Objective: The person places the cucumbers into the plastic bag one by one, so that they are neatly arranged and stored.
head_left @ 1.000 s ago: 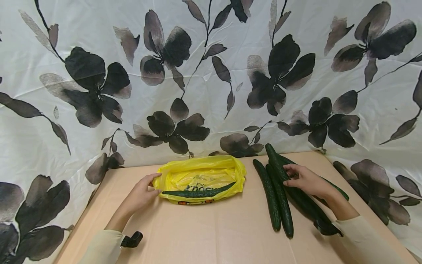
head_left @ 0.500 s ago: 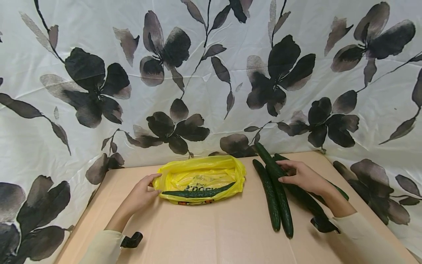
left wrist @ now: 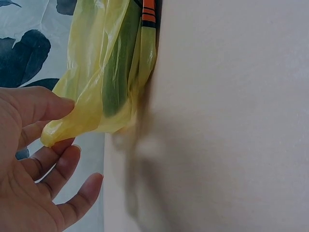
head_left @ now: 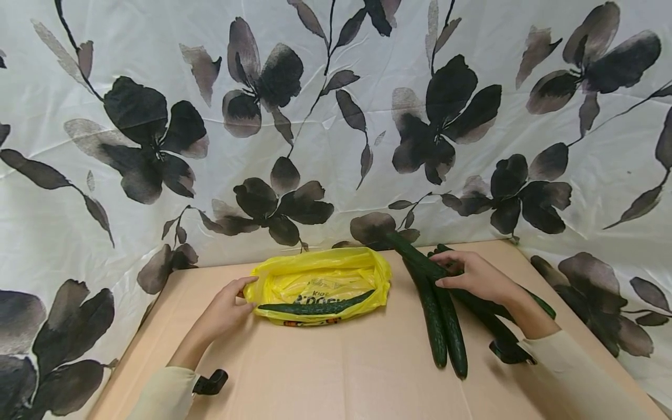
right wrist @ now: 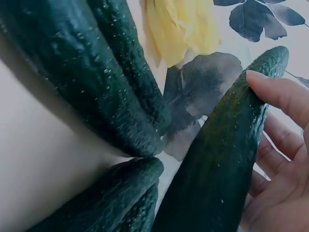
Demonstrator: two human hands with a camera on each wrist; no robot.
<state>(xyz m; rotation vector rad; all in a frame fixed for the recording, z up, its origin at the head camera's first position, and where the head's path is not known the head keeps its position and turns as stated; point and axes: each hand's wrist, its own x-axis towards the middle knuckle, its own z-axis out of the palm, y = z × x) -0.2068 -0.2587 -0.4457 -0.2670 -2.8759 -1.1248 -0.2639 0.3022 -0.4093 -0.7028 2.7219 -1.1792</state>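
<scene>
In the head view, a yellow plastic bag [head_left: 362,265] lies with its mouth spread, and a dark green cucumber [head_left: 317,307] shows inside it. My left hand [head_left: 231,306] pinches the bag's left corner between thumb and fingers; the left wrist view shows this pinch on the bag [left wrist: 89,101]. My right hand [head_left: 475,277] grips a long cucumber [head_left: 412,254], its far end raised and pointing toward the bag. The right wrist view shows thumb and fingers around that cucumber [right wrist: 212,159]. Beneath and beside it lie more cucumbers [head_left: 455,338], partly hidden by the hand.
The beige table [head_left: 315,373] carries everything, its back edge meeting a white flower-printed cloth [head_left: 357,146]. One cucumber [head_left: 541,303] shows beyond my right wrist. Black wrist devices [head_left: 210,382] sit below both hands.
My right hand has moved slightly left, and the gripped cucumber has swung left across the tops of two lying cucumbers. The left hand and bag stay still.
</scene>
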